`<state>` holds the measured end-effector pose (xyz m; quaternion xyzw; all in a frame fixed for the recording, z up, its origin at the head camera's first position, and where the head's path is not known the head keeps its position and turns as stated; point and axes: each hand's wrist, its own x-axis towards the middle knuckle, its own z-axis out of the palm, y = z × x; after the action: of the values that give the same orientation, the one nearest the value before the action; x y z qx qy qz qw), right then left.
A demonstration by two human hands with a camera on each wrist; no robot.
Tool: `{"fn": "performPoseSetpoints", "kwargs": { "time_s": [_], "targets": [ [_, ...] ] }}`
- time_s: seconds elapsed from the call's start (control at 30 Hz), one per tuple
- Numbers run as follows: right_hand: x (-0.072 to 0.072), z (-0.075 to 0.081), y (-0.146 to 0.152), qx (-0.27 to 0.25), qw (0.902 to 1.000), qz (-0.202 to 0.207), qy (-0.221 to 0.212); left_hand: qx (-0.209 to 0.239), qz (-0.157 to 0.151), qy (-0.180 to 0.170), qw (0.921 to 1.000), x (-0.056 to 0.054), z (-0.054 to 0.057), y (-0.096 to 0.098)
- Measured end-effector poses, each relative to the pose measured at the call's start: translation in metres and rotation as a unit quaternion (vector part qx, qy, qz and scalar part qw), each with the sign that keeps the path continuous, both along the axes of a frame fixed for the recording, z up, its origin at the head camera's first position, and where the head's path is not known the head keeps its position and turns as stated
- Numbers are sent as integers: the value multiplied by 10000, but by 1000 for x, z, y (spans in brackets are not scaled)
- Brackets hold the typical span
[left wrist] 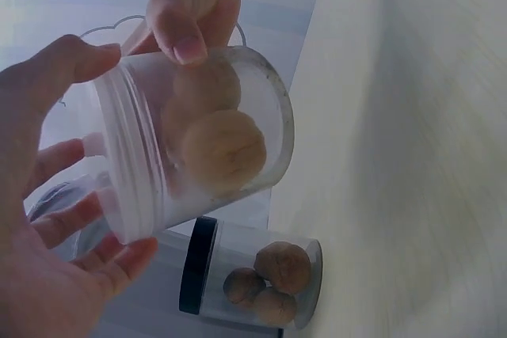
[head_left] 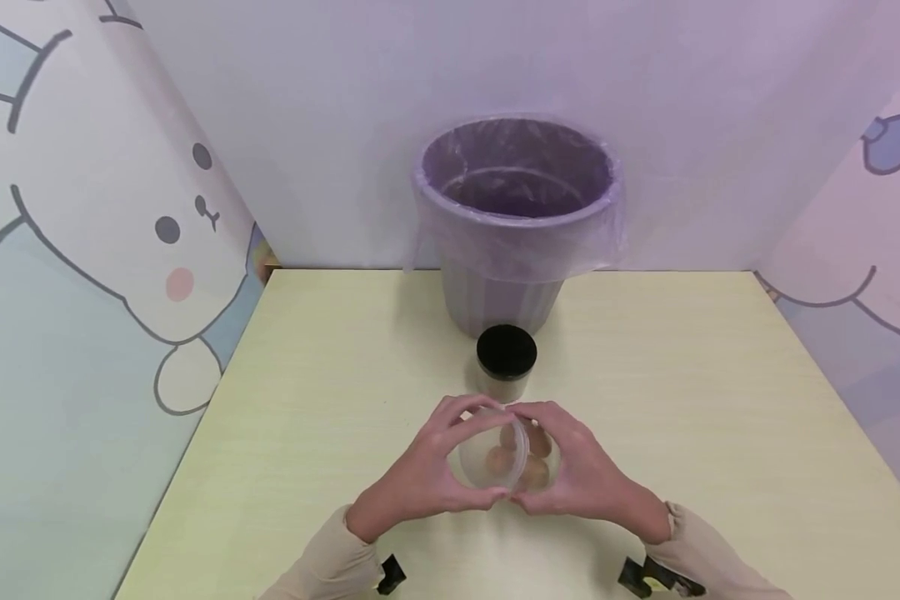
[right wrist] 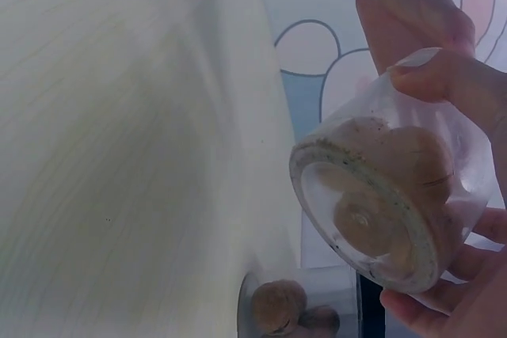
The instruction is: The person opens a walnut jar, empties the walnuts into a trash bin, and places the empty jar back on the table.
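Just above the table, both hands hold a clear plastic jar (left wrist: 214,187) tilted on its side. My left hand (head_left: 427,467) grips its whitish translucent lid (left wrist: 131,148), fingers and thumb spread around the rim. The lid is at the jar's mouth. Around the jar's body, near its base, curls my right hand (head_left: 581,467). Several round brown walnut-like balls (left wrist: 226,148) lie inside. Beyond the hands, a second clear jar (head_left: 501,388) with a black lid (head_left: 507,352) stands upright; similar brown balls (left wrist: 283,267) show inside it in the left wrist view.
A grey bin (head_left: 495,296) lined with a thin purple-tinted bag (head_left: 525,246) stands at the table's back edge, right behind the black-lidded jar. The pale wooden table (head_left: 307,375) is enclosed by a plain back wall (head_left: 307,125) and cartoon-printed side panels (head_left: 105,292).
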<state>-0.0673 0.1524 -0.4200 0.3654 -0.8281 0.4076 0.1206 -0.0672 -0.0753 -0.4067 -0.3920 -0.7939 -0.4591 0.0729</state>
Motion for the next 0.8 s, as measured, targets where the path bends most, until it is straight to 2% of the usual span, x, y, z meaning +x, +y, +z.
{"fn": "performPoseSetpoints", "kwargs": {
  "time_s": [0.13, 0.27, 0.33, 0.4, 0.5, 0.6, 0.8],
  "targets": [
    [-2, -1, -5, -58, 9989, -192, 423, 0, 606, -464, 9971, 3, 0, 1],
    [-4, -3, -10, -72, 9959, -386, 812, -181, 1245, -1078, 9862, 6, 3, 4],
    [-6, -4, -10, -58, 9948, -445, 910, -337, 1435, -1214, 9816, 6, 4, 5],
    [-6, -5, -10, -46, 9948, -467, 905, -457, 1495, -1267, 9795, 7, 4, 6],
    [-6, -6, -9, 12, 9957, -492, 787, -371, 1309, -1342, 9816, 6, 5, 2],
    [-5, -7, -7, 60, 9973, -467, 571, -184, 960, -1360, 9859, 5, 7, -3],
    [-4, -6, -5, 63, 9988, -365, 314, -410, 68, -852, 9955, 0, 9, -12]
  ]
}}
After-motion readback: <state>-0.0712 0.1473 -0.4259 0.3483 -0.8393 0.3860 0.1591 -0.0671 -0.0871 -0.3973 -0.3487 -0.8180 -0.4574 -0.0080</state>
